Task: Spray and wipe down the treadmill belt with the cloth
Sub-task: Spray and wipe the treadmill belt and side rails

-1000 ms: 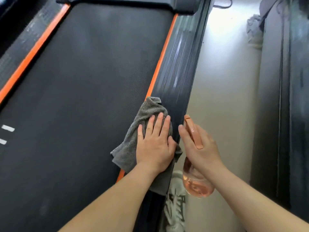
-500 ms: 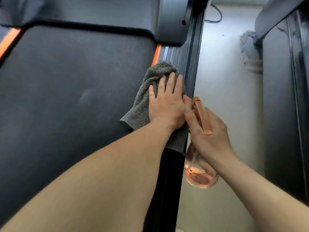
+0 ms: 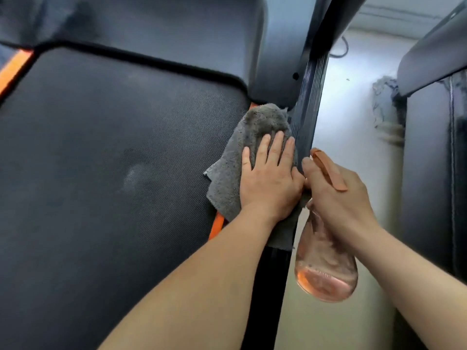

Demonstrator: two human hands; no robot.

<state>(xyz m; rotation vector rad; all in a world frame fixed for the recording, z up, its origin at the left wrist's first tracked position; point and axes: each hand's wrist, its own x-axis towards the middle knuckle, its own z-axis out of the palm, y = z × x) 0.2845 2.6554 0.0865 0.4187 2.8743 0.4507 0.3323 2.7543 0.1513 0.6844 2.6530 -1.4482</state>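
The black treadmill belt (image 3: 101, 173) fills the left of the view and shows a pale damp patch near its middle. A grey cloth (image 3: 227, 178) lies across the belt's right edge and the ribbed side rail (image 3: 307, 109). My left hand (image 3: 270, 183) presses flat on the cloth with straight fingers. Just to its right, my right hand (image 3: 338, 198) grips the neck of a clear spray bottle (image 3: 326, 271) holding orange liquid, with an orange trigger on top. The bottle hangs over the floor beside the rail.
The grey motor cover (image 3: 156, 29) closes off the belt's far end. Orange strips (image 3: 216, 224) line both belt edges. A pale floor strip (image 3: 348, 127) runs between the treadmill and a dark machine (image 3: 434, 147) on the right, with a cable at the back.
My left hand has slid the cloth forward along the right rail to the belt's far end by the motor cover. My right hand and the bottle moved forward alongside it.
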